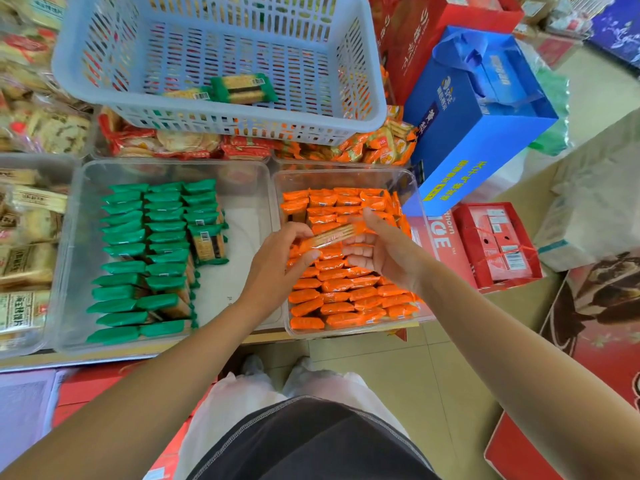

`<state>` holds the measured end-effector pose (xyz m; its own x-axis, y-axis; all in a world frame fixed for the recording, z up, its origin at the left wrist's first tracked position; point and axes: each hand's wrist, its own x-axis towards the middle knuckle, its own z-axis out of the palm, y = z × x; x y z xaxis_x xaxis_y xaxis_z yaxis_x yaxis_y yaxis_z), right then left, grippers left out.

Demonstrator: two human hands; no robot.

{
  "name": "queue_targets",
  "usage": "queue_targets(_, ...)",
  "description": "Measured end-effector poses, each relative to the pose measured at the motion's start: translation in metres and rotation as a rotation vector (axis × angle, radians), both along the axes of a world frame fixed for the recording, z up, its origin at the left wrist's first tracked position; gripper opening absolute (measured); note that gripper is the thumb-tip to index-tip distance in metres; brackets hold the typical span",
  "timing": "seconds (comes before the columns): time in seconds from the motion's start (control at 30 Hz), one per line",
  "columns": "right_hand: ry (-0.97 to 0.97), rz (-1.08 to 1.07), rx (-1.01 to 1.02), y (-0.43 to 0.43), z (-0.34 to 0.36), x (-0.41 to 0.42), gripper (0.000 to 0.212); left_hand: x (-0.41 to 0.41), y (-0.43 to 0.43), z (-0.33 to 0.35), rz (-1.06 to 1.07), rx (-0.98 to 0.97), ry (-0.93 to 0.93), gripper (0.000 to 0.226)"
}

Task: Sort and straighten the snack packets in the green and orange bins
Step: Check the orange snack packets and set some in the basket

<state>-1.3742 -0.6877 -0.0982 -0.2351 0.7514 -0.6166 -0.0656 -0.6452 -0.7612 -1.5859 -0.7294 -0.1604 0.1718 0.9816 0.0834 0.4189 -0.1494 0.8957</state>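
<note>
Two clear bins sit side by side on the shelf. The left bin [242,209] holds rows of green packets [138,258]; one green packet [209,244] lies face up at the right of the rows. The right bin [346,176] is packed with orange packets [346,292]. Above the orange bin, my left hand [277,265] and my right hand [384,251] together hold one orange packet [329,239], tilted, one hand at each end.
A blue slotted basket [311,126] with two green packets [242,87] stands behind the bins on top of other snacks. A blue gift bag [478,133] and red boxes [498,244] crowd the right side. More snack bins fill the left.
</note>
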Motion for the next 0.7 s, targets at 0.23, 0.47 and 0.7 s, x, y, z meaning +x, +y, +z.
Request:
queue_targets(0.23,-0.214,-0.098,0.288,0.023,-0.006,-0.017,0.029,-0.017,0.012,-0.009,-0.004,0.140,0.260,0.059)
queue_targets(0.47,-0.605,0.025,0.724,0.057,-0.021,-0.040,0.028,-0.033,0.015,-0.044,-0.197,0.105,0.705,0.081)
queue_targets(0.7,-0.864,0.234,0.889,0.071,-0.059,-0.056,0.030,-0.038,0.018,-0.055,-0.218,0.126,0.705,0.080)
